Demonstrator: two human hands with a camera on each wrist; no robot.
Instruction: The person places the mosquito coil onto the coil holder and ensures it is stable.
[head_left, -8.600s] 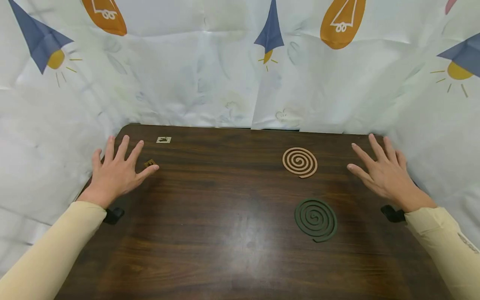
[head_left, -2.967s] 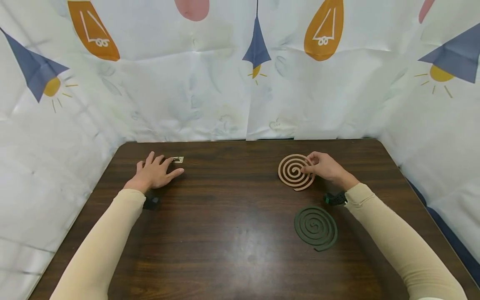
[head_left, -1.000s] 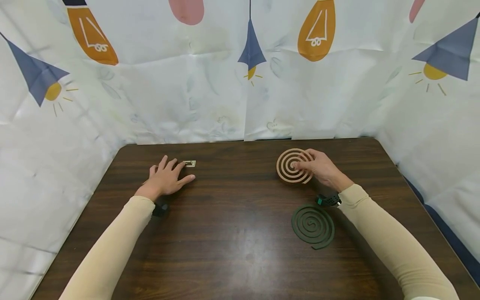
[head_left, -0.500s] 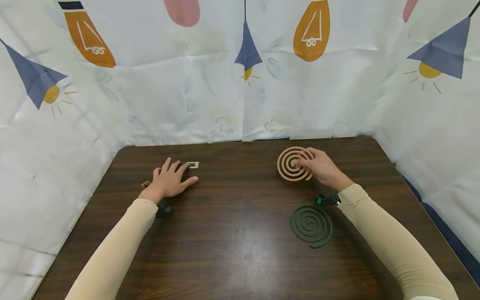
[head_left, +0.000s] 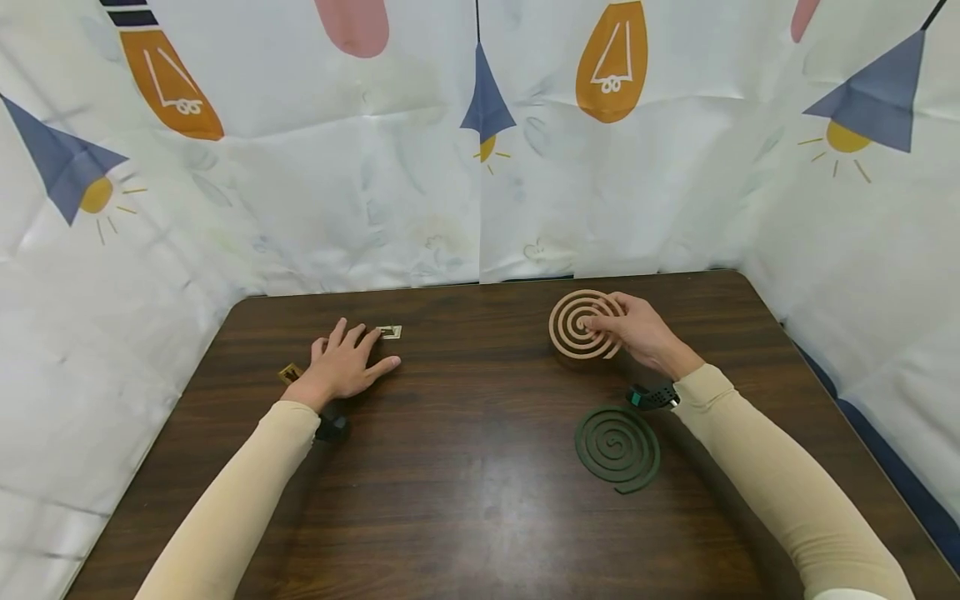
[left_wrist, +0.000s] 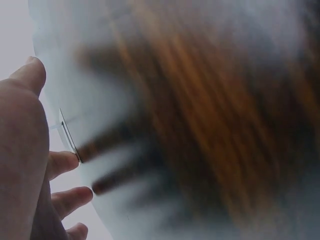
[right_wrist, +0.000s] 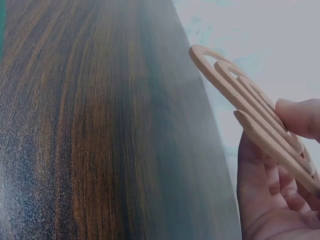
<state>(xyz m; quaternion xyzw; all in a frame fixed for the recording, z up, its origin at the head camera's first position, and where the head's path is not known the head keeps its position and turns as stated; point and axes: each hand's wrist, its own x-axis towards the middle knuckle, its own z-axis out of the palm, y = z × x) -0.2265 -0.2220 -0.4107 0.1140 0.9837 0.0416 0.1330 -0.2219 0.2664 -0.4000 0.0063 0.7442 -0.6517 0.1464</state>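
Note:
A tan mosquito coil [head_left: 572,350] is pinched by my right hand [head_left: 647,336], with the thumb on top and fingers beneath. In the right wrist view the tan coil [right_wrist: 220,82] is tilted up off the table. Nearer me, a green mosquito coil [head_left: 617,450] lies flat. My left hand [head_left: 339,368] is spread palm down at the back left of the table. One of its fingertips touches a small silvery metal plate with a cut-out [head_left: 390,332]. In the left wrist view the thin plate [left_wrist: 69,136] meets a fingertip. A small gold-coloured plate [head_left: 288,372] lies beside the left wrist.
The dark wood-grain table [head_left: 450,517] has a white printed cloth [head_left: 420,183] hanging behind it and at both sides. A black band [head_left: 652,397] is on the right wrist, and a dark device [head_left: 331,428] is on the left.
My right hand has reached the tan coil, taken hold of it and raised it slightly. My left hand has moved to the silvery plate; the gold plate, hidden earlier, shows again.

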